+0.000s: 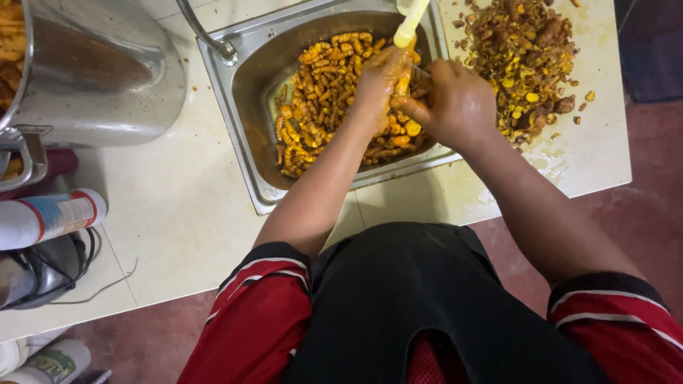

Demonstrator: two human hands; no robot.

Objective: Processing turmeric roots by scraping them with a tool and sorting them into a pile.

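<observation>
Left hand closed round orange root over sink; right hand gripping knife, blade hidden; peel pile at counter's far right corner.

Orange-yellow turmeric roots, wet and knobbly, heaped loose in the steel sink at upper centre of frame.

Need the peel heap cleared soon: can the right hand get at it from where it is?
Probably yes. The right hand is over the sink, right beside the peel heap, with nothing between them, though its fingers grip a root.
</observation>
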